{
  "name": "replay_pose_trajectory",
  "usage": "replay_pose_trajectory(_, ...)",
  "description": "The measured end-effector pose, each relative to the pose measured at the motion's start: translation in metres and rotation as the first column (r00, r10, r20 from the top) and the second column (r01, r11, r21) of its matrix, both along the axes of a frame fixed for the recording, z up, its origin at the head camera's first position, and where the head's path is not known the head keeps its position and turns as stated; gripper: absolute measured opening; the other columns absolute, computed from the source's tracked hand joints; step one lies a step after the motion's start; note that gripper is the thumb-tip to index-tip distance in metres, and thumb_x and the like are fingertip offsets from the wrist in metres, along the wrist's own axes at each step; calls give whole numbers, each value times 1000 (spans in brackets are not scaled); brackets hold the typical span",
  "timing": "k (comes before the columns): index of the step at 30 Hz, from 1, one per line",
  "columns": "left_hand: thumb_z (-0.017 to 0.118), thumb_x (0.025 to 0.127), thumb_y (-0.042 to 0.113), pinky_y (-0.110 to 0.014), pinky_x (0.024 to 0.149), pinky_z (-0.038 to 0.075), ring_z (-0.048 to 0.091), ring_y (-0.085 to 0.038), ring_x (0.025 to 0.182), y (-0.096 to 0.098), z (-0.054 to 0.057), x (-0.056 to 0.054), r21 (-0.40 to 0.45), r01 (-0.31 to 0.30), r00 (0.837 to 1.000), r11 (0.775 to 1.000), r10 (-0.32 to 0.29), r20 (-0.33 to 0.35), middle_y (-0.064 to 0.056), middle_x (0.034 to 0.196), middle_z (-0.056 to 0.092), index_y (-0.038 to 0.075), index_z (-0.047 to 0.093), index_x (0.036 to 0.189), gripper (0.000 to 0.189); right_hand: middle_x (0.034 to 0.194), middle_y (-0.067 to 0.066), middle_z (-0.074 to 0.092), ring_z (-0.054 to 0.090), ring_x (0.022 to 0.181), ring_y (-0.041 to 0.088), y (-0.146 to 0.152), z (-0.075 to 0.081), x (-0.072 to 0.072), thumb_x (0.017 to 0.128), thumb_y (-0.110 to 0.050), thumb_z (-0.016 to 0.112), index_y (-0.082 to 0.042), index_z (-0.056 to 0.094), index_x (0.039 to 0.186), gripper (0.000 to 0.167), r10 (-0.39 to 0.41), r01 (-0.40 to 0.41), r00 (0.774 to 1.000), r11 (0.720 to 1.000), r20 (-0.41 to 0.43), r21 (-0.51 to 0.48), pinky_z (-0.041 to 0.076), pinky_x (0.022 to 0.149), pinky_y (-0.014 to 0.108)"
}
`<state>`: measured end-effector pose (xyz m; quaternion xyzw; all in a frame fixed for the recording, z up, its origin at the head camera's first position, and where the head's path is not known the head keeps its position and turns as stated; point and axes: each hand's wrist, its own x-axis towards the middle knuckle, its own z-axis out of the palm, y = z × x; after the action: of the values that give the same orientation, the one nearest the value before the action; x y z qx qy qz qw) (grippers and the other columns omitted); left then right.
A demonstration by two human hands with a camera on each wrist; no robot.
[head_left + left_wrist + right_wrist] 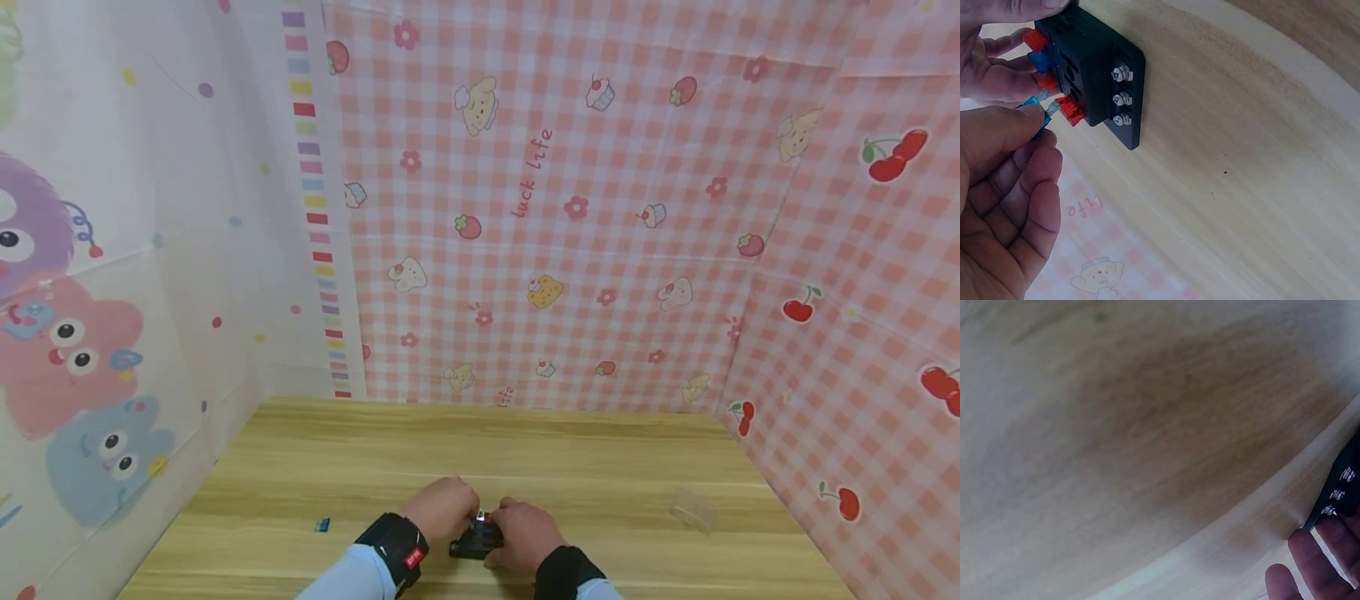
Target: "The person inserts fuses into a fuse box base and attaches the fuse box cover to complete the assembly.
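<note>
While the left hand [442, 507] pinches a small blue fuse [1050, 110], its prongs angled toward the black fuse block [1094, 75], that block lies between both hands, a red fuse [1071, 111] just beside the prongs, the right hand [528, 533] gripping the block's other side

- Your right hand [528, 533] grips the black block [467, 548] from its 3 o'clock.
- Your left hand [444, 508]: curled fingers at its 11.
- Table [480, 442]: small blue piece [322, 525] at block's 9, clear box [692, 510] near 3.
- Checked cloth [637, 258]: 12.
</note>
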<state>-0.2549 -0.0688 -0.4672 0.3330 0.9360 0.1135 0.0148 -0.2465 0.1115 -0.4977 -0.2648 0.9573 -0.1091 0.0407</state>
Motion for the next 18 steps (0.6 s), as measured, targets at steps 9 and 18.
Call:
replay_pose_trajectory(9, 75, 80, 0, -19, 59, 40, 46, -4, 58, 1, -1, 2, -17, 12, 1000, 1000, -12, -6, 13, 63, 56, 12, 74, 78, 13, 82, -6, 52, 48, 69, 9, -1, -3, -1, 74, -37, 86, -9, 73, 101, 41, 2, -2, 1000, 1000, -23, 15, 43, 68, 27)
replay_pose_trajectory(18, 76, 80, 0, -19, 60, 40, 46, -4, 59, 2, -9, 1, -32, 0, 1000, 999, 0, -10, 13, 65, 56, 13, 74, 78, 14, 82, -6, 52, 48, 68, 9, -1, -1, 0, 74, -38, 87, -10, 72, 100, 41, 7, -6, 999, 1000, -45, 22, 43, 67, 27)
